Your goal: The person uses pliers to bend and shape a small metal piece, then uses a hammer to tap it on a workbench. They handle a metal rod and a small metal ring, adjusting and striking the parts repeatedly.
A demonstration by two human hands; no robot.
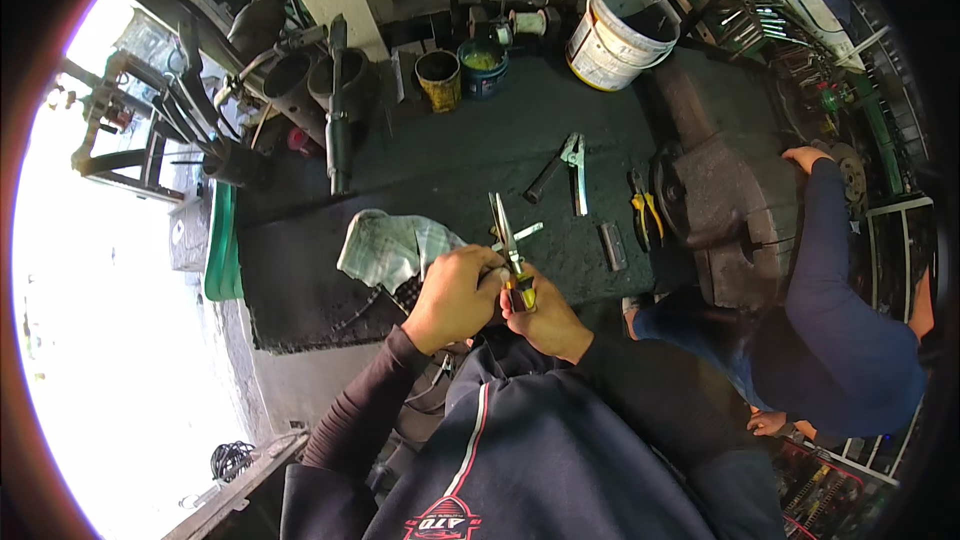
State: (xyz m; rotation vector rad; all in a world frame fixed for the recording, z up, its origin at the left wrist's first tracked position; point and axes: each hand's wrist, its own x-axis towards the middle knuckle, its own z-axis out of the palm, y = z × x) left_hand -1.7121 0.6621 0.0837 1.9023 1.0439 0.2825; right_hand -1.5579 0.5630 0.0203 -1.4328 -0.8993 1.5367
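My right hand (540,315) grips long-nose pliers with yellow-and-black handles (520,290), their metal jaws pointing away from me. My left hand (452,300) is closed beside them, fingertips at the pliers; what it holds is hidden. A thin silver metal piece (530,233) shows behind the jaws. A plaid cloth (375,245) lies behind my left hand, with a dark cable (362,315) below it. Farther back on the black worktop (400,160) lie a pair of locking pliers (576,180), yellow-handled pliers (645,210) and a dark oblong piece (612,247).
A white bucket (605,55), a yellow tin (438,85) and a blue pot (482,75) stand along the back. Metal tubes and tools (335,120) fill the back left. At right, a co-worker's blue sleeve (820,250) reaches onto a large dark machine part (720,220).
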